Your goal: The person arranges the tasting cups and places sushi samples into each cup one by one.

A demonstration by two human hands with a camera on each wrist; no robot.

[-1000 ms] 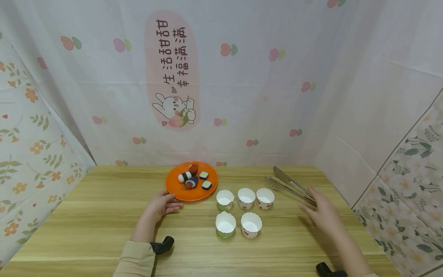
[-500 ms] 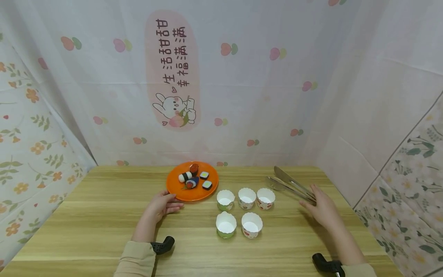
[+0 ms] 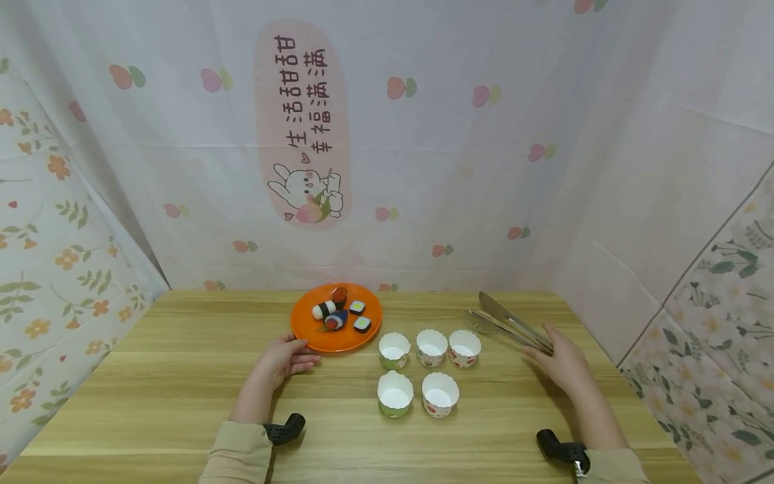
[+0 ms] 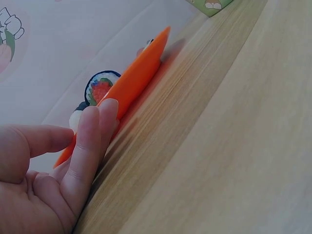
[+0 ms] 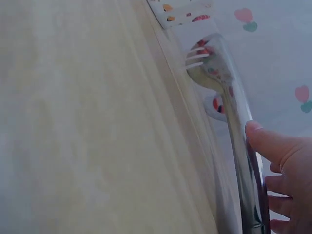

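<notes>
My left hand (image 3: 284,361) pinches the near left rim of an orange plate (image 3: 312,331), thumb above and fingers beneath it. In the left wrist view the plate (image 4: 141,73) is tilted, its near edge up off the table. Several toy sushi pieces lie on it: a white roll with a black band (image 3: 323,309), a red-topped piece (image 3: 340,295), a dark blue hand roll (image 3: 335,320) and two white-topped black pieces (image 3: 362,324). My right hand (image 3: 564,361) grips metal serving tongs (image 5: 239,141) by the handle, arms apart; one end is fork-like, the other a flat blade (image 3: 493,306).
Several paper baking cups stand upright in two rows mid-table: a green one (image 3: 394,361) and two red-patterned ones (image 3: 432,357) behind, a green one (image 3: 395,406) and a red-patterned one (image 3: 438,405) in front. A printed curtain (image 3: 423,168) hangs behind the wooden table (image 3: 338,437).
My right forearm has swung a little to the left and up, while the tongs stay nearly in place. The left hand, plate and cups have not visibly moved.
</notes>
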